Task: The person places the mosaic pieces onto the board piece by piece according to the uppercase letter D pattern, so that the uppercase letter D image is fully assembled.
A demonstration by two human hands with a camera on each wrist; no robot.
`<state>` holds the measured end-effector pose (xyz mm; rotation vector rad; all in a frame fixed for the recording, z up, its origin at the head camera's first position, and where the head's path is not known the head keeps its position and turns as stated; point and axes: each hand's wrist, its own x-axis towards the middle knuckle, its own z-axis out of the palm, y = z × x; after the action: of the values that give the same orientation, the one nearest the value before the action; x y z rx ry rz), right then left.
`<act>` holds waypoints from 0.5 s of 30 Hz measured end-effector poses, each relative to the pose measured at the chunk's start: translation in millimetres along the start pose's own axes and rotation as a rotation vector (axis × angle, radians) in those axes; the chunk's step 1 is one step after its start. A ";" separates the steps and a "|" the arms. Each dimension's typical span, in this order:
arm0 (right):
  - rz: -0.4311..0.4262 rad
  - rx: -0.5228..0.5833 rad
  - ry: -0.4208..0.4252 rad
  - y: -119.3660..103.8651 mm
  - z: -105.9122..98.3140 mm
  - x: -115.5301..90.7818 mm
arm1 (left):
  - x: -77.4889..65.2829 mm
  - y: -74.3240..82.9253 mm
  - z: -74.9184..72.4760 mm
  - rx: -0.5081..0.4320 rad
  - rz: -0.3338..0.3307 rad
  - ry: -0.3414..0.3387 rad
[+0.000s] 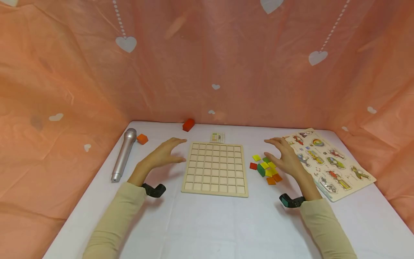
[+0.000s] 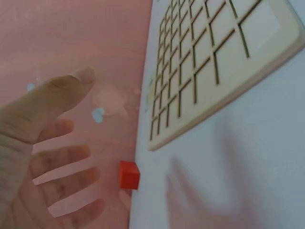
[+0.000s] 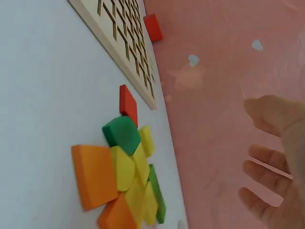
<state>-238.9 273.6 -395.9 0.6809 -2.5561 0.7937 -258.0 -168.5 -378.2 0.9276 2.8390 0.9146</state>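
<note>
Between the two hands lies a square wooden grid board (image 1: 214, 168) with rows of shallow square cells. My left hand (image 1: 166, 153) hovers just left of the board, thumb and fingers spread apart and holding nothing; the left wrist view shows the same hand (image 2: 52, 157) over the white table. To the right, my right hand (image 1: 284, 156) is raised above a small heap of flat coloured pieces, its fingers parted and nothing in them. The heap has yellow pieces (image 1: 264, 165), orange pieces (image 3: 95, 176), a dark green piece (image 3: 123, 135) and a red square (image 1: 253, 166).
A silver microphone (image 1: 124, 154) lies at the left beside an orange block (image 1: 142, 139). At the back sit a red block (image 1: 188, 125) and a small printed card (image 1: 217, 137). A picture puzzle board (image 1: 333, 163) lies at the right. Pink curtain (image 1: 207, 64) surrounds the white table.
</note>
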 end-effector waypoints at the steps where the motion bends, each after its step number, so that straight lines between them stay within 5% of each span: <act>1: 0.010 0.006 0.002 1.4 0.2 -1.2 | -0.3 -1.4 1.2 -0.014 -0.002 -0.008; 8: 0.085 0.029 -0.036 11.8 4.1 -7.5 | 1.3 -11.4 13.1 -0.055 -0.020 -0.071; 15: 0.129 0.061 -0.096 24.6 11.6 -11.6 | 3.1 -19.4 23.0 0.039 0.058 -0.157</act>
<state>-245.3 288.2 -420.8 0.5906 -2.6942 0.9045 -266.5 -167.3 -407.1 1.0415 2.7205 0.7564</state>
